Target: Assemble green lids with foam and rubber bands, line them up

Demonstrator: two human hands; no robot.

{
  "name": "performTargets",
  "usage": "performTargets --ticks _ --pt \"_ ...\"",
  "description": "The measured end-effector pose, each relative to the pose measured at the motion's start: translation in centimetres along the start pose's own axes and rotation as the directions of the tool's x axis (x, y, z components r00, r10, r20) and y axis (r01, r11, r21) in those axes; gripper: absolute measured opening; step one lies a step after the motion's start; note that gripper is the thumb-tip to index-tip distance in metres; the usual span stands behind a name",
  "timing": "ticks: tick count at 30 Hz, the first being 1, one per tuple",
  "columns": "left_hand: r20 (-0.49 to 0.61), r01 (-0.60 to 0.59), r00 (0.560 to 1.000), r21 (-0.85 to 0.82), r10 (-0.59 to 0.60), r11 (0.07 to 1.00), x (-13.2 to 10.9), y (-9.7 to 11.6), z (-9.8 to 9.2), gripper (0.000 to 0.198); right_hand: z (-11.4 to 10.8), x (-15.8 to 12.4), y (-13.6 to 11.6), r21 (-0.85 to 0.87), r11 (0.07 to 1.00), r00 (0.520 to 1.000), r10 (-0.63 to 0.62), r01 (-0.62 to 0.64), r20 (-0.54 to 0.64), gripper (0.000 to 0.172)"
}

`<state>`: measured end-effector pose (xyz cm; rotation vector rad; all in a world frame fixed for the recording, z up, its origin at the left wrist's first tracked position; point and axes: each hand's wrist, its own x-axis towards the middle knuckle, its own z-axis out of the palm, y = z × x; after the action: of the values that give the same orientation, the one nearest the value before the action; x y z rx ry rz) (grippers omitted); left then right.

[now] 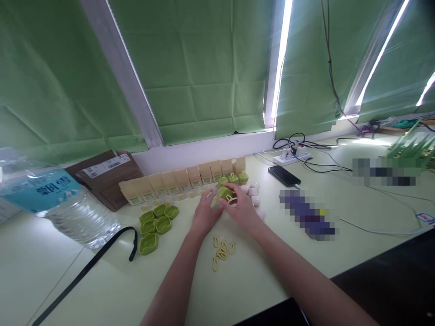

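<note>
Tabletop (258,267) in pale green, green case (224,192) in hand

Smooth, light surface beneath a run of windows, mostly covered by green blinds (197,68), with bright daylight through the gaps. To the left, one cardboard box (105,181), one large water bottle (68,208) and one dark strap (77,277). To the right, one black phone (284,175) and one white power strip (292,156) amid cables.

Near mid-table, just in front of the paper bags (183,180): green case, with one yellow loop (230,198) against its front. Right hand (245,210) with thumb and fingers clamped on the case; left hand (205,213) at the case's left side, fingertips partly hidden, cannot tell whether closed.

By count: about ten bags in a row; six hollow green shells (148,243) at left; three green pieces (233,179) by the bags' right end; roughly seven loose yellow loops (215,264); at least four white pieces (255,200) beside the right hand.
</note>
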<state>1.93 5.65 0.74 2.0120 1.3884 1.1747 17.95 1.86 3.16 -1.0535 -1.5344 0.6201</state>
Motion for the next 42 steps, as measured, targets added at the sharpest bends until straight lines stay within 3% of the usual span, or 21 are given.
performTargets --ticks 3,6,14,21,28,35,42 --pt "0.062 -0.087 0.995 0.062 0.083 0.994 0.0 -0.2 0.2 0.052 0.1 -0.1 -0.4 -0.039 0.999 0.999 -0.025 0.026 0.024 0.044" --pt "0.022 -0.125 0.992 0.099 0.123 0.987 0.2 -0.6 0.2 0.051 0.2 -0.2 -0.4 -0.061 0.998 0.999 -0.03 0.032 0.031 0.043" --pt "0.002 -0.023 1.0 0.165 0.023 0.986 0.2 -1.2 0.4 0.024 0.4 0.0 1.2 -0.113 0.994 1.0 0.007 -0.009 -0.013 0.045" --pt "0.065 -0.057 0.997 0.091 0.051 0.994 -0.4 -0.2 0.0 0.056 -0.2 0.5 1.0 -0.05 0.993 0.993 0.104 -0.106 -0.052 0.052" --pt "0.183 -0.048 0.983 0.141 0.022 0.989 -0.7 0.7 -0.3 0.058 -1.8 1.1 0.7 0.011 0.994 0.972 0.11 -0.11 -0.208 0.055" --pt "0.204 -0.008 0.978 0.183 -0.03 0.983 -0.8 0.9 -0.2 0.068 -1.5 1.3 1.4 -0.052 0.993 0.994 0.107 -0.109 -0.037 0.055" --pt "0.188 -0.021 0.982 0.146 -0.007 0.989 -0.6 0.4 -0.1 0.069 -1.1 0.9 0.7 -0.086 0.995 0.998 0.049 -0.046 0.027 0.053"
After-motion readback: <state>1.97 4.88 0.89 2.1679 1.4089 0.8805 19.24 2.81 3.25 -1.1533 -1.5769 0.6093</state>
